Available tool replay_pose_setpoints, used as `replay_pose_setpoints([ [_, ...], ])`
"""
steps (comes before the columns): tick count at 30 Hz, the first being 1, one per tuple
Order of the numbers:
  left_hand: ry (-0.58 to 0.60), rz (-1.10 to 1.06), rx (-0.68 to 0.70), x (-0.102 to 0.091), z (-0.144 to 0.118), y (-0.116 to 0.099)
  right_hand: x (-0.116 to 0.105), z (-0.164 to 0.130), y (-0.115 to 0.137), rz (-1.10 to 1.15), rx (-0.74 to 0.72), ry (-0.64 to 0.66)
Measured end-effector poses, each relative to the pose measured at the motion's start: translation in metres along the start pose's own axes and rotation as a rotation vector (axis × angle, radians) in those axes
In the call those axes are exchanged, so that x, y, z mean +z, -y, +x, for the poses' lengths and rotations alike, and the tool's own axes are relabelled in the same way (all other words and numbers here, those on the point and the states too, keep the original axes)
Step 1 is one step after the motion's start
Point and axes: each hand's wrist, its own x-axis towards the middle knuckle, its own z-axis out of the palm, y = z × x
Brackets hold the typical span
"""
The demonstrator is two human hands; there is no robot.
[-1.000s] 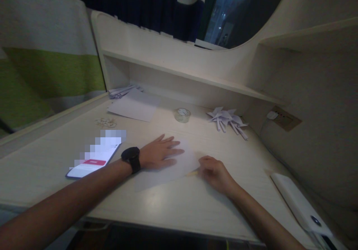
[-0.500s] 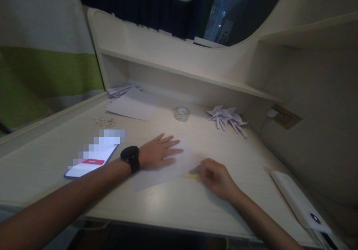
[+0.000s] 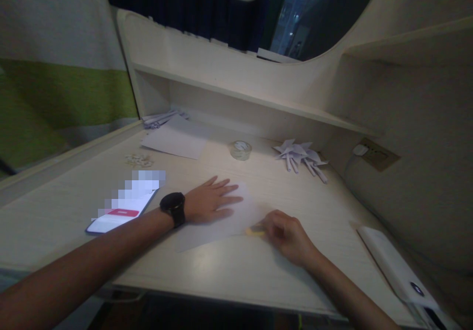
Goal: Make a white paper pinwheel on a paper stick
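My left hand (image 3: 210,201) lies flat on a white sheet of paper (image 3: 218,234), fingers spread, and a black watch (image 3: 173,206) is on its wrist. At the sheet's right edge my right hand (image 3: 286,234) is closed, with the fingers curled round a small yellow tool (image 3: 254,232). The yellow end points left and sits at the paper's lower right corner. Its kind is hard to make out, as the fingers cover the rest and that spot is slightly blurred.
A lit phone (image 3: 127,209) lies left of my left forearm, with small pale pieces (image 3: 138,161) beyond it. Farther back are stacked paper (image 3: 177,138), a roll of clear tape (image 3: 241,150) and several paper pinwheels (image 3: 299,155). A white device (image 3: 395,266) stands along the right wall.
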Motion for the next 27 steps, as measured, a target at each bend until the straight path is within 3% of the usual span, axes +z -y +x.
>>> replay_pose_setpoints([
  [27,-0.009,0.01,0.021,0.0025,0.0003,0.0023,0.0049,0.002,0.0056,0.038,-0.022,0.007],
])
